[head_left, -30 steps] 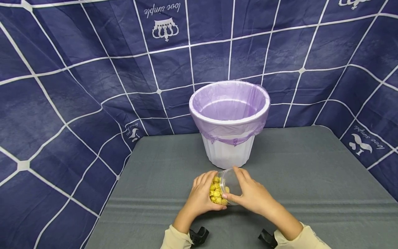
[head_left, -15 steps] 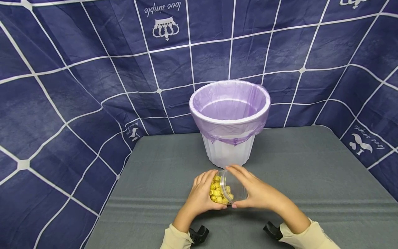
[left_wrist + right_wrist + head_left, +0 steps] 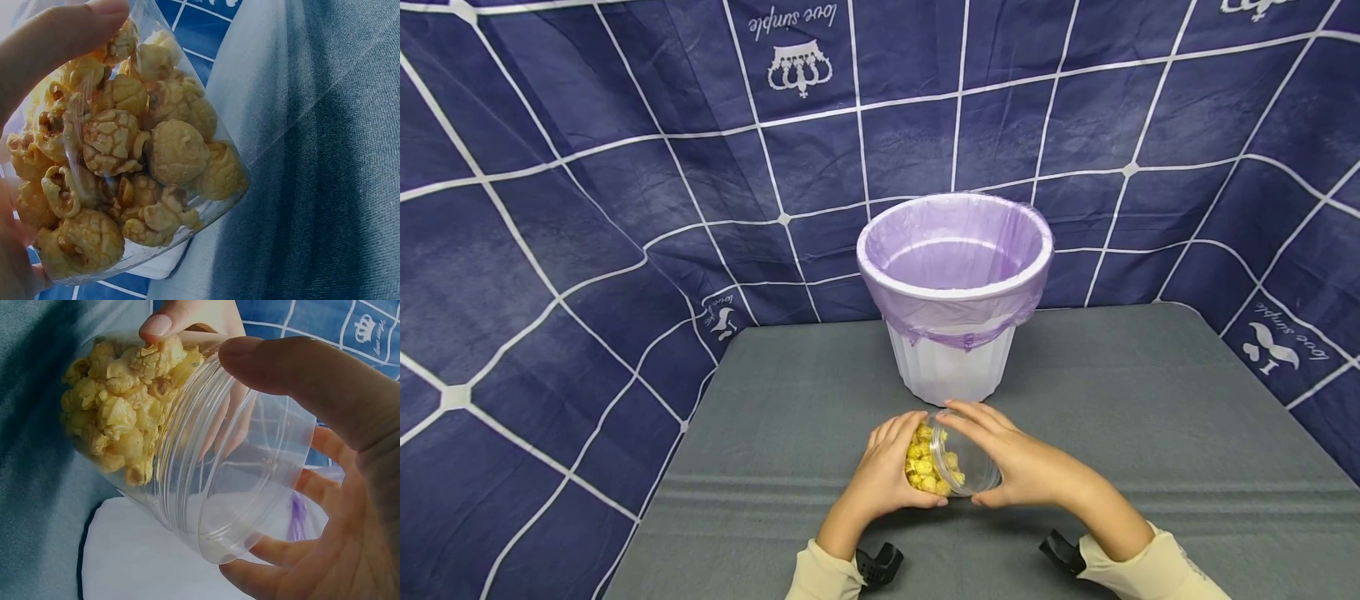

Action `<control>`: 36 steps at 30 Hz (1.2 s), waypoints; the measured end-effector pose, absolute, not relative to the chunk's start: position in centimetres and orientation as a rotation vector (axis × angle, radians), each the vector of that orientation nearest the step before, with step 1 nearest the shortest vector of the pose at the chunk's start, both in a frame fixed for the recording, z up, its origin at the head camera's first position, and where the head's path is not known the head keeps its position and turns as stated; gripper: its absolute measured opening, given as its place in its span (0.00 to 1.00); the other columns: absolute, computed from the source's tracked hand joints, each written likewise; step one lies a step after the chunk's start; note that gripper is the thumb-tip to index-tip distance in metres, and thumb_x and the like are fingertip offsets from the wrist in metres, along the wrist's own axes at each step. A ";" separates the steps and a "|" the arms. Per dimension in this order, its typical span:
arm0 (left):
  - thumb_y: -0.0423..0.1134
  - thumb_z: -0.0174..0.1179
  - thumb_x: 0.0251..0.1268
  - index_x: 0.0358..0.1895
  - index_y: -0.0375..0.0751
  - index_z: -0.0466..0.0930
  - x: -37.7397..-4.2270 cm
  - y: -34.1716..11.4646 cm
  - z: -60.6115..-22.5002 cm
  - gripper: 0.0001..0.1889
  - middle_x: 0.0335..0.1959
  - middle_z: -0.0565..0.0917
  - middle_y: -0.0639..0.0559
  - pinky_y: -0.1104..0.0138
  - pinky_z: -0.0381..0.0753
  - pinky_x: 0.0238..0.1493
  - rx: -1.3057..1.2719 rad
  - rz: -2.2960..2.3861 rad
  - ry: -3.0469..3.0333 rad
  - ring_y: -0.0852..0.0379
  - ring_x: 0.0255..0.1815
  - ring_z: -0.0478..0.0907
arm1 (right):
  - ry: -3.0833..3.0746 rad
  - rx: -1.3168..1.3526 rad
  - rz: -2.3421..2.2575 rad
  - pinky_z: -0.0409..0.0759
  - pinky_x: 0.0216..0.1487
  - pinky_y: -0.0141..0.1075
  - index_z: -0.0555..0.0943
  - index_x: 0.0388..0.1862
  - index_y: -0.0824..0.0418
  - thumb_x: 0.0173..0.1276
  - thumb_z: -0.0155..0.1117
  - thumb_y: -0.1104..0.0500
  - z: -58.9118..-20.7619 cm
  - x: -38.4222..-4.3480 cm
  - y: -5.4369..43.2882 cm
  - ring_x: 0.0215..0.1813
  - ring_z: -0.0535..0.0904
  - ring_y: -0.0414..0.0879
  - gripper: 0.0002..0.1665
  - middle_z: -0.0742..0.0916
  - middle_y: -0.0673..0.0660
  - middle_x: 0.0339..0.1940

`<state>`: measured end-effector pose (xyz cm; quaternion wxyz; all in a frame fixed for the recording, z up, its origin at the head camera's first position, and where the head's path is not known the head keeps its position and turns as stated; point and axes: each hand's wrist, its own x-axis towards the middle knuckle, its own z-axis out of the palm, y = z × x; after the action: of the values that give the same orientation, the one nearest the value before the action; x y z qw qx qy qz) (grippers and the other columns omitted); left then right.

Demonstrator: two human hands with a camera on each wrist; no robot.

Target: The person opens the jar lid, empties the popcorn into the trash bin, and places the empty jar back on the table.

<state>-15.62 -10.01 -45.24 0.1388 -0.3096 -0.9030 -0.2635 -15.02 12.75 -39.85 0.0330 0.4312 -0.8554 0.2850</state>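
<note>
A clear plastic jar (image 3: 976, 462) lies on its side in the head view, just in front of the bin. Yellow popcorn (image 3: 922, 468) fills its left end. My left hand (image 3: 882, 472) grips that end, fingers over the far side and thumb at the near side. At the see-through right end, my right hand (image 3: 1032, 468) holds the jar between thumb and fingers. In the right wrist view, ridged rings (image 3: 187, 450) run round the middle; I cannot tell whether the clear part is a separate piece. The left wrist view shows popcorn (image 3: 178, 152) close up behind clear plastic.
Behind the hands stands a white bin (image 3: 951, 371) with a purple liner bag (image 3: 955, 312) folded over its rim. A grey cloth (image 3: 760, 433) covers the table. Blue checked fabric (image 3: 910, 150) hangs at the back and both sides.
My right hand has shifted slightly right along the jar and changed its hold, uncovering more of the clear end. Some popcorn now shows farther right. My left hand stays put.
</note>
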 end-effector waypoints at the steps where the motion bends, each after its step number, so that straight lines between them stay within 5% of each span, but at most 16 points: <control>1: 0.61 0.73 0.21 0.63 0.41 0.60 -15.6 -10.0 -45.3 0.56 0.59 0.66 0.50 0.55 0.60 0.57 -0.899 -0.770 -2.609 0.53 0.59 0.62 | -2.627 1.333 0.876 0.63 0.57 0.51 0.58 0.68 0.54 0.36 0.77 0.55 -39.9 -15.0 12.8 0.67 0.53 0.51 0.58 0.57 0.50 0.69; 22: 0.60 0.74 0.21 0.64 0.44 0.59 -15.6 -9.8 -45.2 0.56 0.60 0.65 0.51 0.55 0.60 0.57 -0.946 -0.856 -2.598 0.54 0.60 0.60 | -2.595 1.363 0.905 0.61 0.57 0.55 0.56 0.69 0.52 0.35 0.75 0.58 -39.1 -14.6 13.8 0.67 0.51 0.55 0.59 0.56 0.50 0.70; 29: 0.60 0.74 0.21 0.64 0.45 0.58 -15.5 -10.1 -45.2 0.57 0.60 0.66 0.51 0.55 0.59 0.58 -0.892 -0.858 -2.610 0.54 0.60 0.61 | -2.641 1.238 0.900 0.65 0.55 0.52 0.55 0.69 0.50 0.37 0.75 0.57 -39.0 -15.0 15.2 0.68 0.51 0.51 0.59 0.56 0.51 0.70; 36: 0.60 0.74 0.20 0.65 0.46 0.58 -15.6 -10.2 -45.4 0.57 0.60 0.65 0.53 0.56 0.58 0.58 -0.858 -0.850 -2.622 0.55 0.60 0.60 | -2.768 1.019 0.876 0.64 0.51 0.58 0.53 0.70 0.46 0.37 0.76 0.57 -40.1 -15.6 17.7 0.65 0.52 0.59 0.62 0.54 0.50 0.70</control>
<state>-15.58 -10.22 -45.43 0.1268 -0.2948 -0.9009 -0.2921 -15.59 17.68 -40.05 0.0322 0.3309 -0.8992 0.2846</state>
